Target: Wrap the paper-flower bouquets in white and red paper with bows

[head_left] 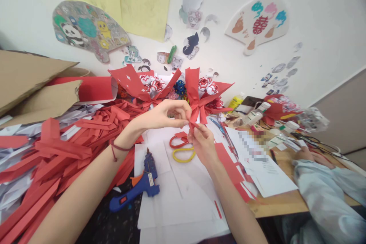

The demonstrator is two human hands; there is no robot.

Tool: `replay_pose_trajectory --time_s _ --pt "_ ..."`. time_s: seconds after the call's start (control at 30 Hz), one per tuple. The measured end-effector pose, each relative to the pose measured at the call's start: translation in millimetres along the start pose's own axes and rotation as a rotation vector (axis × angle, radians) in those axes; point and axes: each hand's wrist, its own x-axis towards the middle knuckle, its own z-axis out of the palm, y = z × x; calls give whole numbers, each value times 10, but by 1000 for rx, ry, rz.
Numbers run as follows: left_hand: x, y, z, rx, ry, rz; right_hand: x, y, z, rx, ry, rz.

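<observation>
My left hand (168,114) and my right hand (203,143) meet above the middle of the table. Between the fingertips of both is a small piece of red paper (194,124), partly hidden by the fingers. Just below my hands lie scissors (183,155) with red and yellow handle loops, their blades out of sight. A blue glue gun (150,179) rests on white paper sheets (183,202), to the left of my right forearm. Behind my hands stand bouquets of folded paper flowers (154,85) in red wrapping (193,84).
Folded red paper strips (65,148) are heaped at the left, below cardboard (31,80). At the right are a printed sheet (261,167), bottles (259,112) and another person's sleeve (317,194) and hands. Paper fans (257,23) hang on the wall.
</observation>
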Motion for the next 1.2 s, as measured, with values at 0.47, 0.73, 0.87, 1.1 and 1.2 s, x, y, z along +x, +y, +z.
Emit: replay_pose_trajectory --time_s 0.47,0.73,0.87,1.1,1.2 --pt "6 12 8 -10 -7 0 -6 -13 8 -14 12 12" --pt "6 6 9 3 -11 -17 -7 -26 29 -11 7 12" --pt "4 11 7 5 -12 -29 -8 -20 28 -14 7 15" --pt "-4 20 -2 19 -13 -40 0 -20 33 -66 -16 -11" --pt "-7 18 -1 37 -11 -49 3 -29 48 -149 34 -107"
